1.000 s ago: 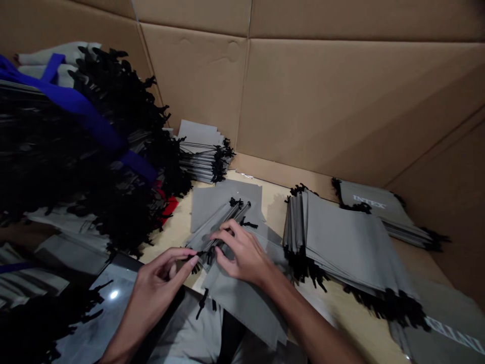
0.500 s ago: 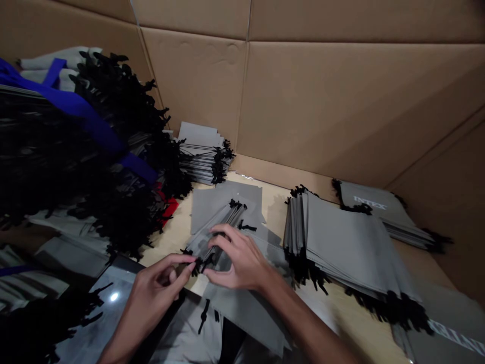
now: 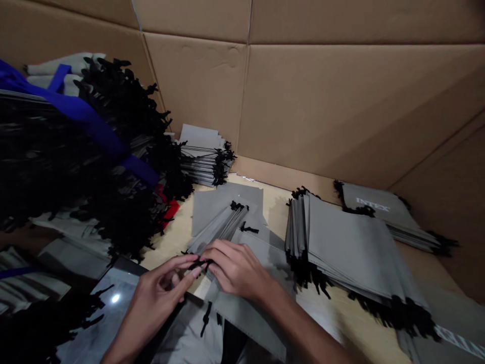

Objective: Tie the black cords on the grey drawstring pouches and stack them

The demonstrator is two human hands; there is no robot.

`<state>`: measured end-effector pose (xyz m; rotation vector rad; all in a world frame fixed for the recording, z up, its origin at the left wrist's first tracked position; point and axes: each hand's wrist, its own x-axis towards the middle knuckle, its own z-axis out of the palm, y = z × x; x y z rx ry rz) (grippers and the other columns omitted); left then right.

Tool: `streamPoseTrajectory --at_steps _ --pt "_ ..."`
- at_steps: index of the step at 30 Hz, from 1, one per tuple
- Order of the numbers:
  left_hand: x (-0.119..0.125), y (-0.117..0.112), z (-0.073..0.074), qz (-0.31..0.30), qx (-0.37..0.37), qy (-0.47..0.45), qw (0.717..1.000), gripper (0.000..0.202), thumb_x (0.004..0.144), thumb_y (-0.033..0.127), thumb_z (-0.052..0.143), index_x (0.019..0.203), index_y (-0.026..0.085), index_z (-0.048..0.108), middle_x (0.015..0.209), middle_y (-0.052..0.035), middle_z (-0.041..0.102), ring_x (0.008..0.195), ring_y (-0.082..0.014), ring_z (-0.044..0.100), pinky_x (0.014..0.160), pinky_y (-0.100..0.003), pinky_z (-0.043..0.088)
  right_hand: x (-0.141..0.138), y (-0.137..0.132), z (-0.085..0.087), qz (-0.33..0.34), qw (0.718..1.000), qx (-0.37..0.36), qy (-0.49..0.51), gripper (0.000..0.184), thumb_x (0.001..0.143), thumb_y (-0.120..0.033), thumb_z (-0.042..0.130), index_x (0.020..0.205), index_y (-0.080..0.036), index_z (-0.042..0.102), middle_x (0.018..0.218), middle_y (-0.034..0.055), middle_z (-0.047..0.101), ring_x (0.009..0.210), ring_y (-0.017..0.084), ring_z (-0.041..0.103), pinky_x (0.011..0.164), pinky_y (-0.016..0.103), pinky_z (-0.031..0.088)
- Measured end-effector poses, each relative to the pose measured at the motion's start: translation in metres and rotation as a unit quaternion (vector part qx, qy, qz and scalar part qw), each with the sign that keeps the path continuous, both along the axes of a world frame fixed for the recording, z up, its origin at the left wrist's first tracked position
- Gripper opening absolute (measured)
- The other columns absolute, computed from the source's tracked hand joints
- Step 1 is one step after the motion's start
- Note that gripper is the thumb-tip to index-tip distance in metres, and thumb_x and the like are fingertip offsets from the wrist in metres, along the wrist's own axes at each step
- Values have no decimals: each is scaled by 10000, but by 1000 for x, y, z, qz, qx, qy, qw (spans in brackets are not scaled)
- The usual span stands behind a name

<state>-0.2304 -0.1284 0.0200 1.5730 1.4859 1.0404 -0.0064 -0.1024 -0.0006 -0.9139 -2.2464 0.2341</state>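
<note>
My left hand (image 3: 162, 285) pinches a black drawstring cord (image 3: 197, 264) between thumb and forefinger. Close beside it, my right hand (image 3: 235, 265) has its fingers curled down around the same cord; its fingertips are partly hidden. Under and behind the hands lies a small bundle of grey drawstring pouches (image 3: 227, 222), with knotted black cord ends at its far tip. A flat grey pouch (image 3: 248, 316) lies beneath my right wrist and hangs over the table's near edge, a knotted cord (image 3: 205, 318) dangling beside it. Flat grey pieces (image 3: 212, 205) rest behind the bundle.
A tall heap of black-corded pouches (image 3: 125, 106), bound with a blue strap (image 3: 91, 121), rises at left. A small pouch stack (image 3: 199, 174) sits behind. At right stand a large pouch stack (image 3: 348, 242) and INTEX-printed pouches (image 3: 373, 199). Cardboard walls (image 3: 322, 101) enclose the table.
My right hand has gone from spread fingers over the pouches to curled fingers at the cord, closer to my left hand. My left hand stays nearly in place.
</note>
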Motion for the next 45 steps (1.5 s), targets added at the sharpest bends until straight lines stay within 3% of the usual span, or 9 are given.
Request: streamPoseTrajectory --at_steps 2,10,20,28,31,36,40,43,45 --pt "0 0 0 10 1 15 1000 375 809 530 898 1030 228 910 553 22 681 456 -130 555 432 -197 492 0 0 0 0 1000 2 3 145 1132 -250 522 1214 -251 642 1140 29 776 1010 198 741 717 317 506" --pt "-2 3 6 10 9 11 1000 275 792 493 900 943 265 925 717 -8 810 450 -126 613 479 -214 554 1 -1 -1 1 1000 -12 26 136 1116 -230 543 1196 -256 650 1140 33 776 1014 198 736 734 309 508" --pt "3 6 3 0 31 -42 999 160 801 382 893 890 253 919 824 -24 845 457 -111 647 510 -216 566 1 -1 -2 7 998 -25 60 164 1094 -191 563 1218 -259 647 1167 31 774 1048 194 746 767 292 508" --pt "4 7 5 24 -4 -38 999 203 750 421 920 859 250 914 534 29 726 429 -127 621 466 -209 516 2 -1 -3 7 998 -27 64 173 1079 -189 579 1223 -263 642 1176 24 772 1065 198 746 792 300 514" --pt "6 6 4 29 -10 -46 998 219 728 406 929 876 246 912 514 43 703 435 -126 615 459 -203 500 2 -1 -3 9 997 -25 68 168 1086 -195 567 1219 -258 647 1171 28 773 1054 198 746 798 301 515" --pt "3 5 1 24 -8 -39 999 215 762 407 921 887 231 911 610 13 769 475 -123 641 506 -204 520 2 -1 -2 3 998 -22 66 158 1101 -212 556 1217 -255 652 1171 31 776 1068 197 742 798 298 496" --pt "-10 8 5 15 -31 -47 998 351 778 519 905 969 225 903 696 -18 804 504 -137 658 483 -205 508 3 -1 0 5 998 -34 56 183 1083 -185 560 1227 -256 648 1188 29 767 1079 196 736 801 301 489" --pt "-18 11 11 47 -60 -69 995 494 831 643 833 1081 218 863 891 -57 848 468 -119 596 389 -205 420 4 -1 2 1 998 -43 42 200 1048 -163 576 1210 -261 641 1199 21 765 1078 198 735 786 304 479" --pt "-20 11 12 63 -49 -51 996 504 831 643 841 1099 217 842 868 -38 820 467 -104 552 400 -198 411 5 -2 3 -8 998 -42 36 205 1034 -153 576 1197 -264 633 1194 12 769 1078 199 737 777 308 469"
